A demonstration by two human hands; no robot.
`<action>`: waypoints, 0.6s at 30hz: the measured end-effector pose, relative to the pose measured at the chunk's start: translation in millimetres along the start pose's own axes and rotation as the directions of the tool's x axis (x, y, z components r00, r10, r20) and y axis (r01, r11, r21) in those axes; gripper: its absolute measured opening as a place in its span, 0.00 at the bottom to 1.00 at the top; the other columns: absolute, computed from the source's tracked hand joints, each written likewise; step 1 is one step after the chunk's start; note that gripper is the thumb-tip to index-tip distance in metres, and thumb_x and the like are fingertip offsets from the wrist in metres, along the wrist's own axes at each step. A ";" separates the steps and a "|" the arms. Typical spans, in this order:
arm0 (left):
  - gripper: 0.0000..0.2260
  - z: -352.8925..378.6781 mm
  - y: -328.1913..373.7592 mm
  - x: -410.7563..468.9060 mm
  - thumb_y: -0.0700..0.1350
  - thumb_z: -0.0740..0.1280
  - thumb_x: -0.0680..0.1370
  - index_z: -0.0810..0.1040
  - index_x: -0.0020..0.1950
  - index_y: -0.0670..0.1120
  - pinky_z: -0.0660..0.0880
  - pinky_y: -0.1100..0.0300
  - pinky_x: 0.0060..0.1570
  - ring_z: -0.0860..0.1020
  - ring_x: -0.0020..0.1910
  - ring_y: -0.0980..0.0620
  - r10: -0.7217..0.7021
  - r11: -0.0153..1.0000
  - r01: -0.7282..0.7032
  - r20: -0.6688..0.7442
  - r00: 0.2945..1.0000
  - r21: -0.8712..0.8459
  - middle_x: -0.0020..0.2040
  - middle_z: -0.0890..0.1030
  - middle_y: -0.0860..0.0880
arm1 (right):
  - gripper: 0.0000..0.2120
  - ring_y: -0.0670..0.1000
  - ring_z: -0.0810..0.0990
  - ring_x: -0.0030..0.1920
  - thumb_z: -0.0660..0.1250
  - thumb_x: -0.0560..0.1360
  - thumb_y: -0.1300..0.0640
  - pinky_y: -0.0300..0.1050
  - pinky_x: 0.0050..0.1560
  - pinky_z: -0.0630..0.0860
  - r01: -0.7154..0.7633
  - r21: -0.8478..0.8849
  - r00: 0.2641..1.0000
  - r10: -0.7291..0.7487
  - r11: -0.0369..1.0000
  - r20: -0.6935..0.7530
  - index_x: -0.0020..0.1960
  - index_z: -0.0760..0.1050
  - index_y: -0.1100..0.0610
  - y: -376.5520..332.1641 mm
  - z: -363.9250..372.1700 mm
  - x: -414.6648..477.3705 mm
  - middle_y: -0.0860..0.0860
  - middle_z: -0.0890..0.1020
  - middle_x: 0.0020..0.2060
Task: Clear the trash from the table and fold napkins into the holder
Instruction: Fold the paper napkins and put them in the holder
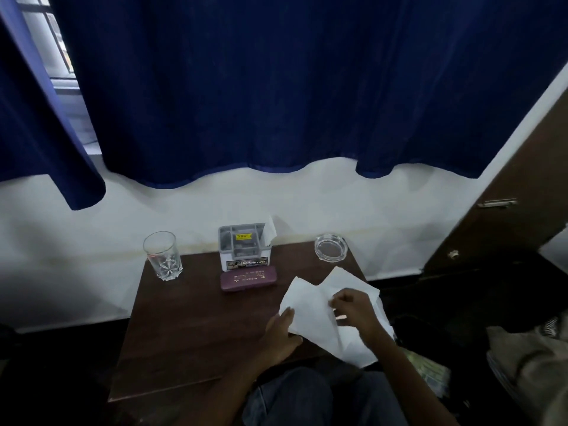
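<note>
A white paper napkin (310,305) lies partly folded on the right half of the dark wooden table (190,327). My left hand (284,336) grips its near left edge, thumb on top. My right hand (353,305) pinches a fold near the napkin's middle, fingers curled. A grey and white napkin holder (244,250) stands at the table's back edge, with one white napkin (271,230) sticking up from its right side.
A drinking glass (162,255) stands at the back left corner. A glass ashtray (331,247) sits at the back right. A maroon case (249,279) lies in front of the holder. A blue curtain (276,87) hangs behind; dark furniture (507,210) stands to the right.
</note>
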State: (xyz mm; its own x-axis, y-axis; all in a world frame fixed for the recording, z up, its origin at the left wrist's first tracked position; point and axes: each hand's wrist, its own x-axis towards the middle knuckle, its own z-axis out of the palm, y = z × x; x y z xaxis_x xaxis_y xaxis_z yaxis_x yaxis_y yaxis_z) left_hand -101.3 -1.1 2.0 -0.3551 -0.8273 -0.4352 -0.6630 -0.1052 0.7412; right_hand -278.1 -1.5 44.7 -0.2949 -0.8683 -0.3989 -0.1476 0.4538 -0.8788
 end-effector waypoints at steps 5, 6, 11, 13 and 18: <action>0.37 -3.5 30.8 -15.2 0.45 0.67 0.75 0.46 0.76 0.49 0.47 0.55 0.75 0.44 0.77 0.51 0.152 0.988 -0.152 0.004 0.988 -0.006 0.78 0.48 0.52 | 0.05 0.55 0.79 0.34 0.68 0.71 0.69 0.41 0.31 0.78 0.128 0.223 0.992 -0.123 0.966 -0.038 0.38 0.75 0.62 -55.8 -20.2 -29.7 0.59 0.79 0.36; 0.39 -4.7 35.5 -17.1 0.45 0.68 0.74 0.45 0.76 0.50 0.47 0.54 0.75 0.44 0.77 0.52 0.192 0.981 -0.192 0.001 0.981 -0.016 0.77 0.46 0.53 | 0.05 0.57 0.79 0.36 0.68 0.70 0.70 0.43 0.33 0.79 0.150 0.269 0.989 -0.145 0.951 -0.041 0.38 0.76 0.62 -66.5 -22.0 -36.1 0.61 0.80 0.37; 0.47 -16.4 66.8 -41.1 0.54 0.72 0.69 0.43 0.76 0.51 0.50 0.57 0.73 0.46 0.74 0.59 0.324 0.933 -0.329 -0.063 0.944 -0.145 0.74 0.46 0.60 | 0.06 0.56 0.82 0.37 0.67 0.71 0.70 0.44 0.36 0.80 0.250 0.475 0.961 -0.277 0.844 -0.014 0.38 0.75 0.61 -116.4 -17.0 -76.4 0.58 0.81 0.38; 0.46 -21.6 79.7 -53.3 0.61 0.72 0.64 0.53 0.75 0.51 0.58 0.53 0.73 0.58 0.74 0.55 0.296 0.892 -0.321 -0.128 0.947 -0.319 0.75 0.58 0.55 | 0.06 0.56 0.81 0.37 0.66 0.72 0.70 0.43 0.35 0.80 0.273 0.544 0.948 -0.317 0.793 -0.013 0.38 0.74 0.62 -132.6 -9.8 -92.0 0.56 0.81 0.36; 0.14 -48.2 102.7 -78.7 0.49 0.66 0.73 0.75 0.59 0.49 0.72 0.54 0.61 0.78 0.57 0.51 0.255 0.662 -0.383 -0.287 0.923 -0.645 0.56 0.81 0.49 | 0.07 0.55 0.81 0.37 0.66 0.72 0.70 0.43 0.37 0.80 0.337 0.634 0.919 -0.389 0.696 -0.062 0.37 0.74 0.62 -166.2 6.6 -115.5 0.58 0.79 0.36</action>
State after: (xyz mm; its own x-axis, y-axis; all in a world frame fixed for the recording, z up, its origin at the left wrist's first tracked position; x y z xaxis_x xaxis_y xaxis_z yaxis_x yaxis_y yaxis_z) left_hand -109.6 26.6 137.0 -0.3078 -0.9491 -0.0662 0.1223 -0.1084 0.9866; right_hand -213.3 22.0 235.2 -0.2723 -0.9622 -0.0090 0.3959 -0.1035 -0.9124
